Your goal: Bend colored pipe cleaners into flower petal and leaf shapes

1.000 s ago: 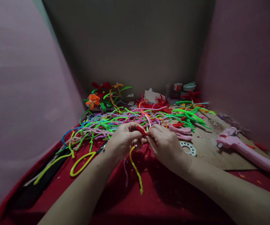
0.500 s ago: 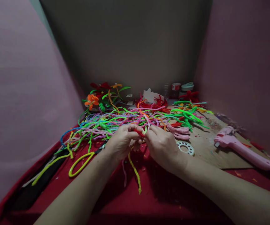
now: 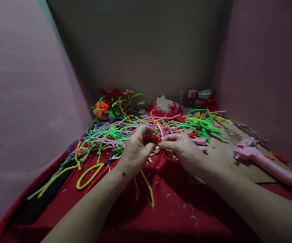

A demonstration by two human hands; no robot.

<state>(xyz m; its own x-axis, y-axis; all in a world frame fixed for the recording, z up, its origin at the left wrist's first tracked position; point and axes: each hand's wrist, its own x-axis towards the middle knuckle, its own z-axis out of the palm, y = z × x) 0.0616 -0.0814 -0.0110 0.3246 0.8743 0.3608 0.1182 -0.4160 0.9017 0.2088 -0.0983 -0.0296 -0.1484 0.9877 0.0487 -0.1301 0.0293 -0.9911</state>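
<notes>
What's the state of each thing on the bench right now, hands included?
left hand, pinched shut on the red pipe cleaner
right hand, pinched shut on the same piece
red pipe cleaner, bent, held between both hands
glue gun, lying on its side, untouched
pipe cleaner pile, loose, tangled, behind the hands
yellow loop, lying flat on the red cloth, untouched

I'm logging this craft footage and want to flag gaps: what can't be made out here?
Head view, red pipe cleaner pinched between left hand and right hand: fingers cover most of it, shape unclear.
Head view, pink glue gun: far end cut off by the right edge.
Head view, jars at the back: too small and dim to read labels.
Head view, black object at left: dark, blurred, kind unclear.
</notes>
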